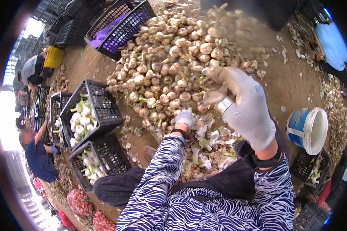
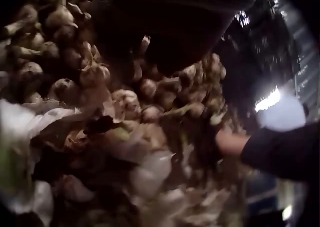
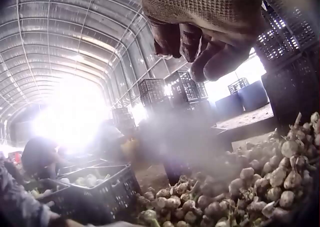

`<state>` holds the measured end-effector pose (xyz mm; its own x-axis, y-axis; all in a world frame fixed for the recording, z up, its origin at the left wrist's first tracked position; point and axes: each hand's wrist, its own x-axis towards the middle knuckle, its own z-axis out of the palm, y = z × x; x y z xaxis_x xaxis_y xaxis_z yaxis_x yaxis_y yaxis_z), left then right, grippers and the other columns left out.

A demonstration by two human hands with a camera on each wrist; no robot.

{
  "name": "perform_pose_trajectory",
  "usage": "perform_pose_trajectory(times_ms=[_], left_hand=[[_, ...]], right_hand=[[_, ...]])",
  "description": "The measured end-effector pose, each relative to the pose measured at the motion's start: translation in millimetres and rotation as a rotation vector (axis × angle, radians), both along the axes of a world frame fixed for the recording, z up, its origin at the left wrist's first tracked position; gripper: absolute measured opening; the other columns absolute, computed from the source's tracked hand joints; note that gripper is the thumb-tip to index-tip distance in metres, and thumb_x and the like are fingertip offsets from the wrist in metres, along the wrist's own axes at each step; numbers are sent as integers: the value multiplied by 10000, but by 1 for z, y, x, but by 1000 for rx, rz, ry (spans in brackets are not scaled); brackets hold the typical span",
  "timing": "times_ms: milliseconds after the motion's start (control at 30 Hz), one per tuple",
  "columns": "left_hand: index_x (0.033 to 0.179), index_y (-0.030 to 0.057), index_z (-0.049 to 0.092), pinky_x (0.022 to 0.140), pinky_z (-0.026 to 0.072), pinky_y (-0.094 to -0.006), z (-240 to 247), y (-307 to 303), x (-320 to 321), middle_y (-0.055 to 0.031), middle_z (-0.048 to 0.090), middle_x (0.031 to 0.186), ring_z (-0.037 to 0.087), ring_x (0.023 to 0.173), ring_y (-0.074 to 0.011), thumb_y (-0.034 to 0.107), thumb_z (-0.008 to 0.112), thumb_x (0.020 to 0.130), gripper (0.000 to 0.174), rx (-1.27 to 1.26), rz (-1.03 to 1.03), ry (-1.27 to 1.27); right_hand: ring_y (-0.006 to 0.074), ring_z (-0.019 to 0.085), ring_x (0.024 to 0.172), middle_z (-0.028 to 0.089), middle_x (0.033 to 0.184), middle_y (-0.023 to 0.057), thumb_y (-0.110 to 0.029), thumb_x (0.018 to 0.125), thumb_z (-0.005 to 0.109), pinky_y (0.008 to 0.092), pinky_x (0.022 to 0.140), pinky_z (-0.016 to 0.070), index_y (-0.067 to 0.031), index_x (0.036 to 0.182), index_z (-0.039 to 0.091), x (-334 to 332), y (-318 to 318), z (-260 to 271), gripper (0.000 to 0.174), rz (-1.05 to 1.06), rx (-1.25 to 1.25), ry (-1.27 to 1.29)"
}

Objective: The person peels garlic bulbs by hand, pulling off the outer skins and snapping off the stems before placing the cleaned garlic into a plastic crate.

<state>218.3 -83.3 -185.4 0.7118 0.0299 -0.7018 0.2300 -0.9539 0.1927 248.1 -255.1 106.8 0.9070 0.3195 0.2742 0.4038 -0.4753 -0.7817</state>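
Observation:
A large heap of garlic bulbs spreads in front of the seated person. At the heap's near edge is the left hand, in a pale glove, its fingers hidden among the bulbs; I cannot tell whether it grips one. The right hand is raised over the right side of the heap, gloved, with a metal band around the thumb. Its brown-stained fingers bend loosely, and no bulb shows between them. Papery garlic skins and cut stalks lie between the person's legs.
Left of the legs stand black crates holding cleaned white garlic. Another black crate with purple netting stands behind. A white-and-blue bucket is on the right. Red net sacks lie lower left, and other people work nearby.

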Motion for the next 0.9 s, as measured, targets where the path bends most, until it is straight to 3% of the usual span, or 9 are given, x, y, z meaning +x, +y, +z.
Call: perform_pose_trajectory(times_ms=[100,200,233,300,367,433,567,700,900], left_hand=[[1273,87,527,931,490,-444,8,-10,7,-205,600,1246,584,1166,-346,462,591,868,556,-2,-39,134],[1230,74,557,907,494,-446,-10,8,-10,-231,598,1182,599,1113,-369,472,680,807,594,-91,53,-73],[1159,56,578,853,516,-427,-10,16,-18,-185,641,1103,644,1012,-327,464,703,796,561,-180,209,-229],[1099,48,597,767,534,-398,3,29,-36,-112,669,983,663,877,-257,464,678,825,504,-1074,942,-484],[1104,47,601,707,533,-366,44,62,-54,-80,665,934,643,807,-241,418,564,915,418,-1557,1428,-117],[1108,35,592,760,530,-389,125,68,-74,-102,659,978,638,865,-277,443,510,935,450,-1855,1562,-118],[1210,23,554,859,523,-441,172,81,-132,-140,655,1069,636,956,-307,498,422,978,545,-1955,1506,-180],[1245,77,560,937,480,-391,200,63,-182,-75,646,1136,609,1070,-224,513,343,1005,543,-1711,1252,-381],[1123,151,609,593,470,-268,195,67,-203,4,664,908,614,761,-137,570,424,962,486,-1612,1348,-369]], right_hand=[[201,672,722,640,958,153,-70,754,739,310,680,506,36,1058,634,4,-4,-2,338,18,-68,-42],[267,682,800,645,979,179,-85,756,737,340,721,517,30,1069,633,0,-3,-3,350,8,-75,-35],[295,669,820,643,967,174,-114,763,725,363,714,519,14,1055,624,-2,-1,-6,334,6,-83,-76],[352,643,860,639,944,165,-173,777,699,408,699,524,-19,1026,607,-7,6,-17,307,17,-89,-160],[351,643,874,638,953,173,-281,806,689,419,737,526,-24,1071,615,-18,17,-20,376,85,-139,-92],[363,639,879,634,946,175,-414,817,689,426,758,521,-27,1087,618,-28,33,-47,478,200,-143,60],[363,632,885,622,914,184,-561,755,719,440,753,502,-26,997,609,-79,76,-80,597,316,-155,-2],[364,646,877,653,942,199,-597,690,773,412,745,507,-13,984,627,-128,115,-86,670,264,116,368],[212,660,776,679,840,89,-365,796,770,321,697,511,-9,1013,645,-154,123,-91,435,287,274,535]])
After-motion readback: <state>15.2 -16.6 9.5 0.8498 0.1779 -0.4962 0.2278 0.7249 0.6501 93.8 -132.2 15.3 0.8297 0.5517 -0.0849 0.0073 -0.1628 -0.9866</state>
